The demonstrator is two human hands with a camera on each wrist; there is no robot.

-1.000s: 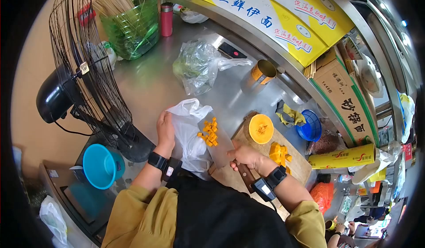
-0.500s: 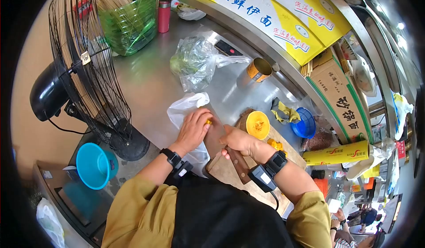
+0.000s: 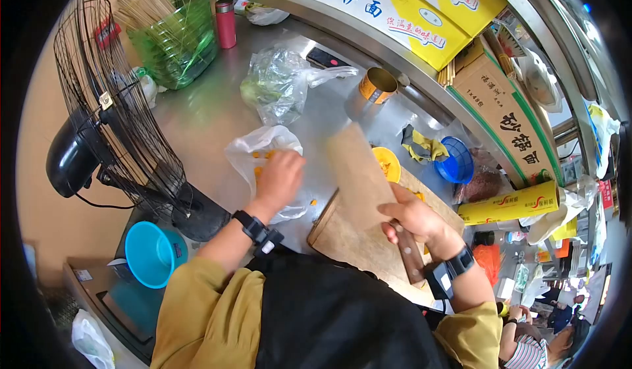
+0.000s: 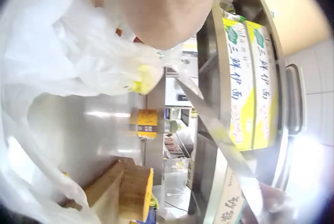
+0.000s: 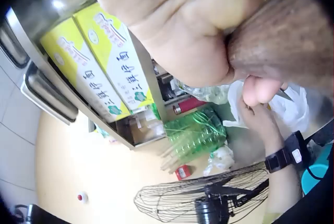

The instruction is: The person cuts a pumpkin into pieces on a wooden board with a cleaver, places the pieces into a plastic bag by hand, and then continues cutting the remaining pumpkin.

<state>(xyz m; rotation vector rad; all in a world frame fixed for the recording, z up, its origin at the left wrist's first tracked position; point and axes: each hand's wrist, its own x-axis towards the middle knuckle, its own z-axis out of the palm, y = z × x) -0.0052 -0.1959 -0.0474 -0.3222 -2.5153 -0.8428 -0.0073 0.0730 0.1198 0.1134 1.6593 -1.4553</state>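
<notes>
My right hand [image 3: 418,221] grips the wooden handle [image 3: 409,256] of a cleaver, whose wide blade [image 3: 359,175] is raised and blurred over the cutting board [image 3: 355,240]. In the right wrist view the fingers wrap that handle [image 5: 284,41]. At the white plastic bag [image 3: 247,148], my left hand [image 3: 280,181] is over the near right part; its fingertips are blurred and their hold is unclear. Orange cubes [image 3: 258,170] show in the bag, and one cube [image 3: 313,202] lies to the hand's right. Behind the blade, a yellow squash half [image 3: 388,163] is partly hidden.
A clear bag of greens [image 3: 276,86], a tin can [image 3: 378,86] and a blue basket [image 3: 454,160] stand beyond the work area. At left are a black fan [image 3: 118,125] and a turquoise tub [image 3: 151,256]. A yellow roll [image 3: 510,203] lies right of the board.
The cleaver has moved right, away from the bag to over the board. My left hand has left the blade and is at the bag. The cubes from the blade now show in the bag.
</notes>
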